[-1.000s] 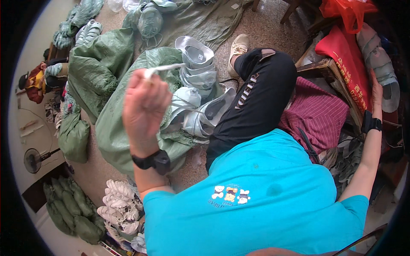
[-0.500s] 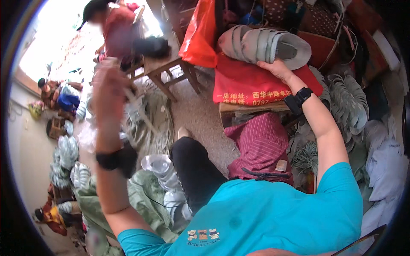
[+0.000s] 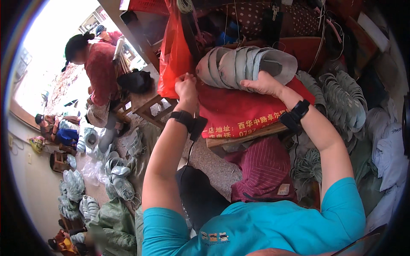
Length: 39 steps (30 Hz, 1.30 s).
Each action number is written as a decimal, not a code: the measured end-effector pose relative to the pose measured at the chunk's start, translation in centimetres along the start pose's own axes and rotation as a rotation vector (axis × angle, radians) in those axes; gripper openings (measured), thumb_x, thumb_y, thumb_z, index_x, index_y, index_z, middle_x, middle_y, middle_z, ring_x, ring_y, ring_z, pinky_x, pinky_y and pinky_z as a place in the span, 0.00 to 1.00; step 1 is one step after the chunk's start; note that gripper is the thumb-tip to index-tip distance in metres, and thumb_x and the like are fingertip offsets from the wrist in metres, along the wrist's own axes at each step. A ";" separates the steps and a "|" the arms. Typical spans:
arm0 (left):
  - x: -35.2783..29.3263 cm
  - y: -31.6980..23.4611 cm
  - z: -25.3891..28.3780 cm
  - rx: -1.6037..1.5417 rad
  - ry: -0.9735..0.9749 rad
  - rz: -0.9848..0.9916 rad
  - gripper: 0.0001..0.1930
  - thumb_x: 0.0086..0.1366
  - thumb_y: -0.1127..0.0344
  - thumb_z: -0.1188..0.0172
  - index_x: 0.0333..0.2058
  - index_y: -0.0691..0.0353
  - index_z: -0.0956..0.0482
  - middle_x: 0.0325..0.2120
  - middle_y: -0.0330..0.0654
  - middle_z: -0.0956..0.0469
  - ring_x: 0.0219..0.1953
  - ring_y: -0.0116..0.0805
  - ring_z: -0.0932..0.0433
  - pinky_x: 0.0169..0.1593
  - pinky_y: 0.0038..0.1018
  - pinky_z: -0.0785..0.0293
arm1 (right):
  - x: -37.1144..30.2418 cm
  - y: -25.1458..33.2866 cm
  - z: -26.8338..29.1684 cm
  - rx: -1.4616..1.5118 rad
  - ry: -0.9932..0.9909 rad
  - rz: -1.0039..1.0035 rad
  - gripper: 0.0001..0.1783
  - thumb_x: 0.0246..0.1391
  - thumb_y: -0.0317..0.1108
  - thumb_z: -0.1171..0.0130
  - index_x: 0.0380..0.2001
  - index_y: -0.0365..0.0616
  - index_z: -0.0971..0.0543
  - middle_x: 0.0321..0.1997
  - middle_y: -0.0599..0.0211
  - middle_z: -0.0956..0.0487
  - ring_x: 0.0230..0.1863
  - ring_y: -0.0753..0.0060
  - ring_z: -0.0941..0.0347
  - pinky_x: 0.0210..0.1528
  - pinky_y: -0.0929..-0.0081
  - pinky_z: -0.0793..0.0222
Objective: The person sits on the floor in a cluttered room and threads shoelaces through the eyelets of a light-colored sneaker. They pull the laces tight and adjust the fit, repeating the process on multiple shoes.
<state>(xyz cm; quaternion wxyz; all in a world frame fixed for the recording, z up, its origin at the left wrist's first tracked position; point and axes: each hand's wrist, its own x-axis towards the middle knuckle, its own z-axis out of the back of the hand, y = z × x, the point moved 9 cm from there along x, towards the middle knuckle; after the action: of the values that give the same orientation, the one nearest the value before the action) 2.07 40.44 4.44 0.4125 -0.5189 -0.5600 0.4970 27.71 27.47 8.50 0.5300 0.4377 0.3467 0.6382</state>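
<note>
A row of nested pale grey curved pieces, which look like shoe uppers (image 3: 232,64), lies on its side on a red cloth (image 3: 252,109). The cloth, with yellow print, covers a small wooden table in front of me. My right hand (image 3: 265,85) grips the near edge of the uppers, its thumb stretched along their outside and its fingers partly hidden by them. Just left of the row, my left hand (image 3: 186,87) is closed in a pinch beside a red plastic bag (image 3: 171,64). What it pinches is too small to make out.
A wooden stool (image 3: 143,96) bearing a black bag stands to the left, near a seated person in red (image 3: 100,70). More grey uppers (image 3: 341,100) hang at the right, above a coil of cord (image 3: 308,166). Green sacks (image 3: 113,222) lie at lower left.
My left hand has swung from the far left, where it was raised and blurred, right to the near end of the uppers. My right hand keeps its hold; the view has shifted.
</note>
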 end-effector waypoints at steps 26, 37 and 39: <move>-12.0 0.1 -2.5 0.255 0.962 0.059 0.06 0.64 0.73 0.39 0.38 0.65 0.16 0.32 0.31 0.19 0.35 0.17 0.23 0.39 0.19 0.25 | -5.9 1.3 -4.7 0.882 0.310 -0.314 0.41 0.54 0.57 0.38 0.61 0.38 0.34 0.58 0.54 0.27 0.57 0.66 0.27 0.59 0.69 0.29; -11.3 -0.3 -3.9 0.506 1.052 -0.216 0.02 0.61 0.74 0.38 0.31 0.65 0.17 0.26 0.25 0.22 0.30 0.13 0.29 0.33 0.19 0.28 | -5.6 2.3 -4.9 0.924 0.230 -0.367 0.44 0.48 0.57 0.33 0.60 0.39 0.34 0.57 0.53 0.26 0.57 0.63 0.27 0.59 0.66 0.28; -11.1 0.0 -3.9 0.527 1.041 -0.185 0.03 0.61 0.74 0.38 0.31 0.65 0.17 0.26 0.26 0.22 0.30 0.14 0.28 0.33 0.19 0.28 | -5.6 2.5 -4.8 0.925 0.229 -0.356 0.44 0.48 0.57 0.33 0.60 0.39 0.34 0.57 0.53 0.26 0.57 0.62 0.27 0.59 0.66 0.28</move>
<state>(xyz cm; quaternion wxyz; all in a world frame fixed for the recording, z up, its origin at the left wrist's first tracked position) 7.24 29.97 5.65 0.7896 -0.5236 -0.1845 0.2615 22.60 21.61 7.88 0.3400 0.4877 0.7182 0.3616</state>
